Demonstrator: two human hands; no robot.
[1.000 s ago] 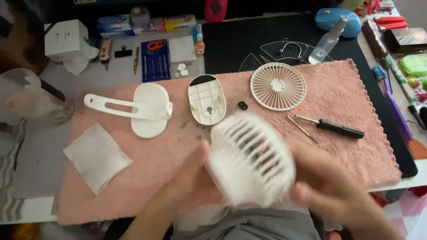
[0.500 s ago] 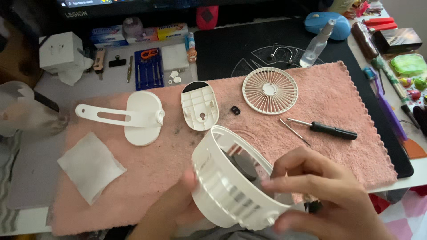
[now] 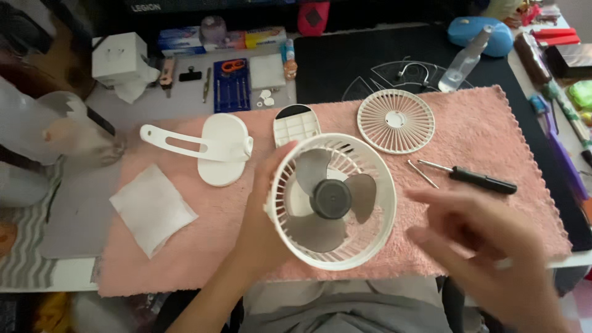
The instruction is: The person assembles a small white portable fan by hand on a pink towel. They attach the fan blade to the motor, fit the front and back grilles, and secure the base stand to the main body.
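1. The left hand (image 3: pixel 262 228) clasps the rim of a round white plastic fan housing (image 3: pixel 333 200) — ribbed cage, three grey blades, dark hub — held over the near edge of a fuzzy pink towel (image 3: pixel 493 142).
2. The right hand (image 3: pixel 487 246), blurred, hovers just right of the housing with fingers spread, holding nothing.
3. Beyond the grip lie one flat slatted grille (image 3: pixel 396 121), one white stand (image 3: pixel 209 148) and one back cover (image 3: pixel 296 123), partly hidden by the housing.
4. Right of it — one black-handled screwdriver (image 3: pixel 472 179); far left, one folded white cloth (image 3: pixel 151 208).
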